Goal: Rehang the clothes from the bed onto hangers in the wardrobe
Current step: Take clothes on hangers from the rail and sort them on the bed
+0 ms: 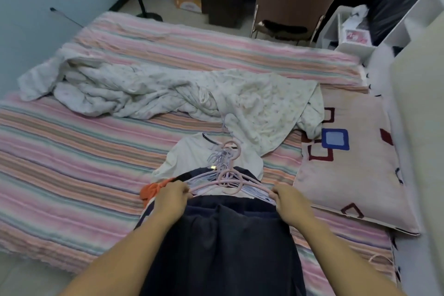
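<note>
A bundle of hangers (228,181) is gripped at its ends by the left hand (171,196) and right hand (287,199), over dark clothes (228,235) on the bed (72,151).

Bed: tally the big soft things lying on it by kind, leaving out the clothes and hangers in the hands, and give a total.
Quilt: 1, crumpled, white with small print
Pillow: 1, at the right edge, with square patterns
Sheet: 1, striped, covering the bed
Total: 3
The clothes pile and the hangers overlap too much to count.
</note>
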`<control>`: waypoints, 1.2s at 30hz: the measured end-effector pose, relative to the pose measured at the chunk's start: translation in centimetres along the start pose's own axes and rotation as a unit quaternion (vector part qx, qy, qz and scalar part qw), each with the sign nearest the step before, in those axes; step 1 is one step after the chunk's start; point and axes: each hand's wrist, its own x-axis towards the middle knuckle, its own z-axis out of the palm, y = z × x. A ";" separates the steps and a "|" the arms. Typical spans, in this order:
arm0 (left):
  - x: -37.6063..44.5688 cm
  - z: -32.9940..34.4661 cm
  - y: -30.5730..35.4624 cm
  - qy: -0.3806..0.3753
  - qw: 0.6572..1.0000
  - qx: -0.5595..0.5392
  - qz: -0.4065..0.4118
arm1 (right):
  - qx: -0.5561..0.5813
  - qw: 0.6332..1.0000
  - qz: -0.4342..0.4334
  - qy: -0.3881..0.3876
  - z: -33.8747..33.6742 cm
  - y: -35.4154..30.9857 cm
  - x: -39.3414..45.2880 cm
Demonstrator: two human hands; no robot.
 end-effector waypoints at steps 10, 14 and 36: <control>8.3 10.2 -2.3 -0.027 0.995 0.040 -0.088 | -0.126 0.989 -0.017 -0.070 9.7 3.7 9.5; 9.3 12.6 -3.6 -0.046 0.995 0.031 -0.084 | -0.130 0.988 -0.018 -0.080 11.8 4.4 10.8; -6.8 -11.1 3.0 -0.097 0.990 0.096 0.039 | -0.165 0.946 -0.212 -0.180 -7.5 -17.7 -4.1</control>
